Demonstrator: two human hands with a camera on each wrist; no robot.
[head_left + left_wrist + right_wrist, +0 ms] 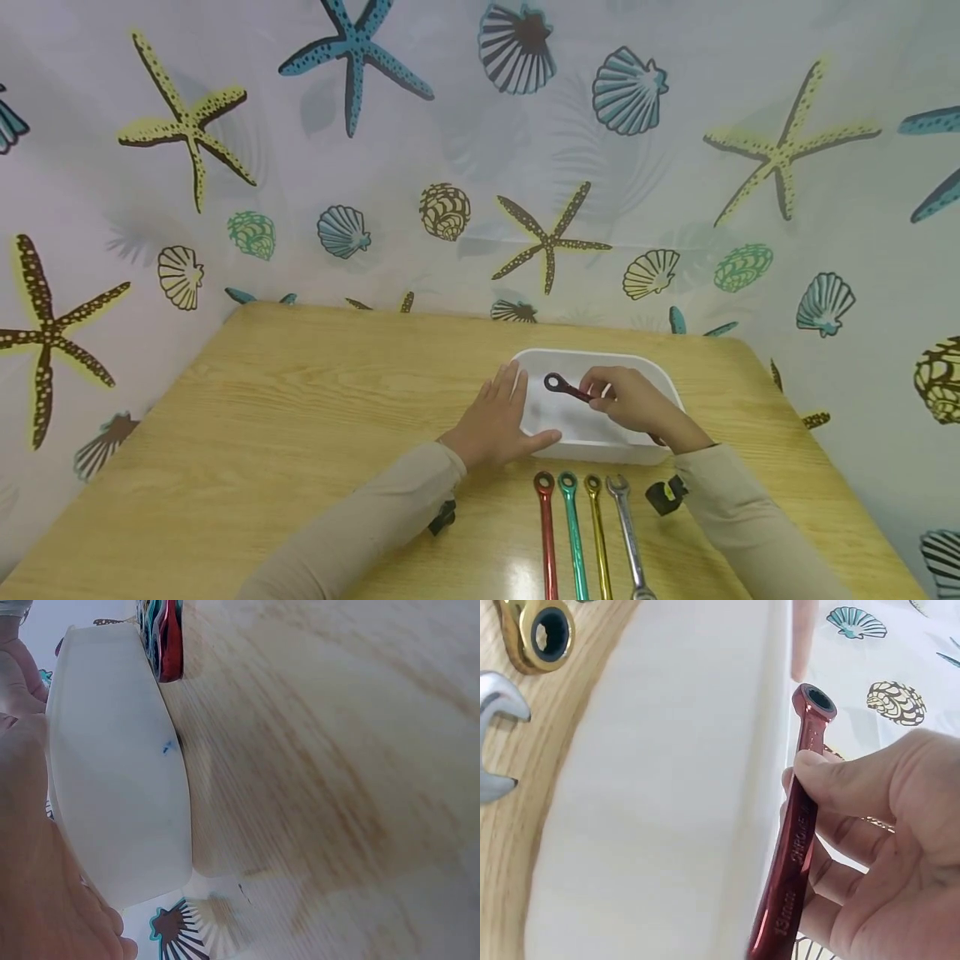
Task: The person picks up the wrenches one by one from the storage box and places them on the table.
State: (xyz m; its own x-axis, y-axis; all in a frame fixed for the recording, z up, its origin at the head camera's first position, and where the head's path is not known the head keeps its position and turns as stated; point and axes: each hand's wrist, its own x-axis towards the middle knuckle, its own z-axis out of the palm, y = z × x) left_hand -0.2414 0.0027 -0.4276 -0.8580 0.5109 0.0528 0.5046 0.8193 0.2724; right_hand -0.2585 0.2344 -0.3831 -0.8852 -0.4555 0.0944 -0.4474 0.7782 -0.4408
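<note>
My right hand (628,402) pinches a dark red ratcheting wrench (796,840) between thumb and fingers. In the head view, the wrench's ring end points left, over the white plastic tub (600,452). The right wrist view shows "13mm" on its shaft; its lower end runs out of frame. My left hand (495,427) rests on the tub's left end, fingers straight and thumb spread along the near rim. Seen from the left wrist, the tub's side wall (120,765) stands beside the hand.
In front of the tub, a red wrench (547,533), a green wrench (575,533), a gold wrench (599,533) and a silver wrench (628,529) lie side by side on the wooden table (300,400). A shell-patterned curtain (420,150) surrounds the table's back and sides.
</note>
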